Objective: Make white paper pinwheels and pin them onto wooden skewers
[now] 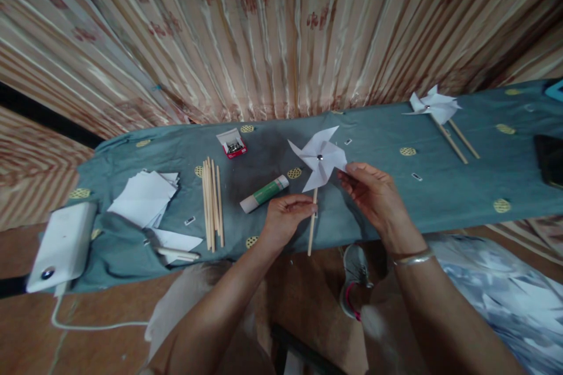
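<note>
A white paper pinwheel (pixel 324 149) with a shiny pin at its centre is held upright over the cloth-covered table. My left hand (pixel 287 218) pinches its wooden stick (pixel 312 225) below the blades. With thumb and fingertips together, my right hand (pixel 368 188) grips the tip of the right-hand paper blade. Just left of my left hand lies a glue stick (pixel 265 193) with a green label. Beyond that, several loose wooden sticks (pixel 212 205) are bunched on the cloth. A small open red-and-white box (pixel 232 143) holds metal pins.
White paper sheets (pixel 147 196) are piled at the left, near scissors (pixel 178 254) partly under paper. A white power bank (pixel 64 243) with a cable stands at the left edge. Finished pinwheels (pixel 440 106) lie far right. A dark object (pixel 549 158) sits at the right edge. A patterned curtain (pixel 272 41) hangs behind.
</note>
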Demonstrator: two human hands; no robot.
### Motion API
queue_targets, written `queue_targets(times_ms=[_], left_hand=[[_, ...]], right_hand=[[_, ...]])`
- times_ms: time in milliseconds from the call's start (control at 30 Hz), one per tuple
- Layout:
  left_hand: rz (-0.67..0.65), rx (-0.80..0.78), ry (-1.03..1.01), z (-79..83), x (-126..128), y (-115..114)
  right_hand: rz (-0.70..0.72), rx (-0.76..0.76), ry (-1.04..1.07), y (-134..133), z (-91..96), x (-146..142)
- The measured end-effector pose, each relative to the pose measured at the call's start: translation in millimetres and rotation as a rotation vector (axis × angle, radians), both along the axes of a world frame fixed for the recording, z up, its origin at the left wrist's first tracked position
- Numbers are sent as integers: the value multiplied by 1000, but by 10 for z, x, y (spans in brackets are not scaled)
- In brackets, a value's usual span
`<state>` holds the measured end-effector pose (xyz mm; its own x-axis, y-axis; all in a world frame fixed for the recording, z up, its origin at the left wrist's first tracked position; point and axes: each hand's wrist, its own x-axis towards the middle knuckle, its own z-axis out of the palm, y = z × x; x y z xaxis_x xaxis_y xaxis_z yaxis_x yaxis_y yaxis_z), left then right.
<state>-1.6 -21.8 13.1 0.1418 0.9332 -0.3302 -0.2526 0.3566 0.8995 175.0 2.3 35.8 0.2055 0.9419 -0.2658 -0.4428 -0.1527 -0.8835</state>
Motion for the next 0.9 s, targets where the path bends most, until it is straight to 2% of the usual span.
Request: queue_targets(times_ms=[567, 900], left_hand=[[61, -43, -51, 41, 6, 30], [45, -36, -48, 19, 11, 28]], right_hand=[[20, -25, 36, -47, -38, -107], [29, -34, 27, -62, -38, -139]])
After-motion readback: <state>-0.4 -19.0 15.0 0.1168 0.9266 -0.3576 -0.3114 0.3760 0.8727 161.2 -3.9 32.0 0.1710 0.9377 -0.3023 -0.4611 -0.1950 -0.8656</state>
